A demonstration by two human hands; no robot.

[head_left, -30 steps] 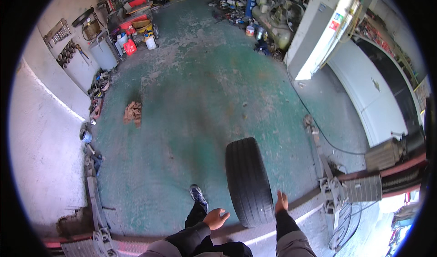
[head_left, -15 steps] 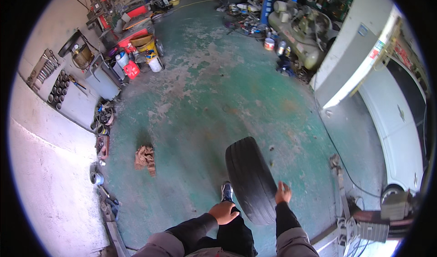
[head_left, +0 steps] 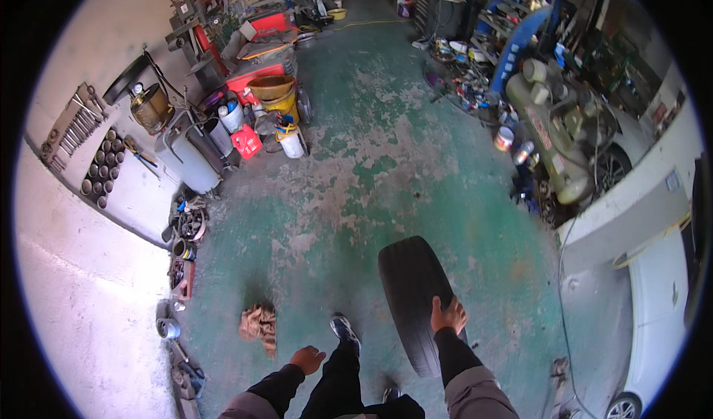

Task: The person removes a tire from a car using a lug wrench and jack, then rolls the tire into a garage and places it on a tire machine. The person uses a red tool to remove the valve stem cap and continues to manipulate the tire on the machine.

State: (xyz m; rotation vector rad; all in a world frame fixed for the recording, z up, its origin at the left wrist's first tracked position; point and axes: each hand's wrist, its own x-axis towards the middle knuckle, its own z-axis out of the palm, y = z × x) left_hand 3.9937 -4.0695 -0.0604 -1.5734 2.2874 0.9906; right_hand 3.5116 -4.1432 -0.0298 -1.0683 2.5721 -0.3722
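A black tire [head_left: 410, 289] stands upright on its tread, leaning slightly, just right of my feet. My right hand [head_left: 448, 316] is on the tire's upper right edge, thumb on the tread and fingers curled over the side, which hides the fingertips. My left hand [head_left: 307, 359] hangs apart from the tire, left of my forward leg, its fingers loosely curled with nothing visible in them. A crumpled brown rag [head_left: 258, 328] lies on the floor to the left of that hand.
Worn green floor [head_left: 356, 189] stretches ahead. Along the left wall stand a grey tank [head_left: 186, 152], a red jug [head_left: 246, 143] and buckets. An air compressor [head_left: 553, 137] and clutter line the right. A hose [head_left: 563, 308] runs near a white car [head_left: 661, 322].
The view has shifted forward along the floor, with the tire rolled along. My right hand has moved from beside the tire onto it. My left hand has swung left, away from my leg.
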